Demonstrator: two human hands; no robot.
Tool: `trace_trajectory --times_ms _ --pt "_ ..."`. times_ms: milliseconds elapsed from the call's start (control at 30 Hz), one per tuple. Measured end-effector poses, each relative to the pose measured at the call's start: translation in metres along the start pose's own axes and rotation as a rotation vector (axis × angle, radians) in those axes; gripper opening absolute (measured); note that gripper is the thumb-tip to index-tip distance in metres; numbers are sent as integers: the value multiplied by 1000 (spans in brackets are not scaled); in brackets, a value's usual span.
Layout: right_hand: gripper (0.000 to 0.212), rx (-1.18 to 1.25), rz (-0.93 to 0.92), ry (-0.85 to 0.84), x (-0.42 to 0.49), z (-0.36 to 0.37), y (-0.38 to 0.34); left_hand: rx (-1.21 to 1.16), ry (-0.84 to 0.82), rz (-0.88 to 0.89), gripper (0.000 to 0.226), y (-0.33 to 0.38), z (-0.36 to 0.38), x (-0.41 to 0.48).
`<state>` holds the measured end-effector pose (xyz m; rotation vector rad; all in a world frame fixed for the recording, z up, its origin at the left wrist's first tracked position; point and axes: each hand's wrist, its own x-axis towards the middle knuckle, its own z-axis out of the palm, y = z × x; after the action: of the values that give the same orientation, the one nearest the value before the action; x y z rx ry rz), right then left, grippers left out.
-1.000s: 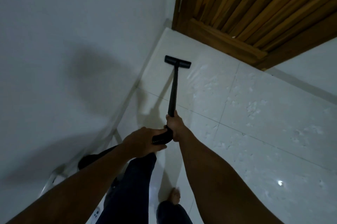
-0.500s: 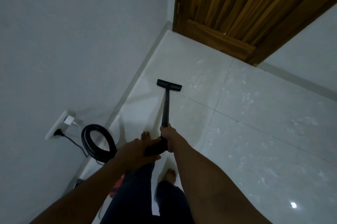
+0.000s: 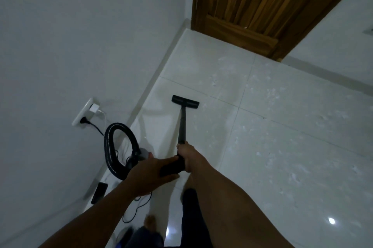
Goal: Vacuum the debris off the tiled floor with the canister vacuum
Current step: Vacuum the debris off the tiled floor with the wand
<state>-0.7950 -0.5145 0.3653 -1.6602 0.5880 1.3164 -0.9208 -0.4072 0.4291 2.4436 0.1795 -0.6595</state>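
A black vacuum wand [image 3: 182, 124] runs from my hands down to a flat black floor nozzle [image 3: 185, 102] resting on the white tiled floor [image 3: 262, 146]. My right hand [image 3: 186, 157] grips the wand just above the handle. My left hand [image 3: 149, 173] holds the rear end of the handle. A black ribbed hose [image 3: 110, 146] loops behind them near the left wall. White debris flecks [image 3: 272, 94] are scattered over the tiles to the right of the nozzle and toward the door. The canister body is mostly hidden under my arms.
A white wall [image 3: 70, 46] runs along the left with a socket plate [image 3: 84, 112] holding a black plug and a white adapter. A wooden door [image 3: 262, 1] closes the far corner. A dark flat object [image 3: 99, 193] and a thin cable [image 3: 137, 209] lie by the skirting. My bare foot [image 3: 150, 221] stands below.
The nozzle has been drawn back from the door toward me, across one tile joint. My view has backed away, bringing the socket, the hose loop and the cable into sight.
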Motion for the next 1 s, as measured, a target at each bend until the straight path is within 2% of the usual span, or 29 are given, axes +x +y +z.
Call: trace_trajectory --times_ms 100,300,367,533,633,800,1000 --pt "44 18 -62 46 -19 25 29 30 6 44 54 -20 17 -30" --pt "45 56 -117 119 -69 80 101 -80 15 137 74 -61 48 -115" --pt "43 71 -106 130 -85 92 120 -83 35 166 78 -63 51 -140" --pt "38 77 -35 155 -130 116 157 -82 78 238 64 -69 61 -196" --pt "35 87 5 157 -147 120 174 -86 82 281 65 -68 63 -214" --pt "18 66 45 136 -157 123 200 -76 69 298 66 -69 80 -235" --pt "33 106 85 104 -149 128 220 -50 38 269 70 -69 93 -244"
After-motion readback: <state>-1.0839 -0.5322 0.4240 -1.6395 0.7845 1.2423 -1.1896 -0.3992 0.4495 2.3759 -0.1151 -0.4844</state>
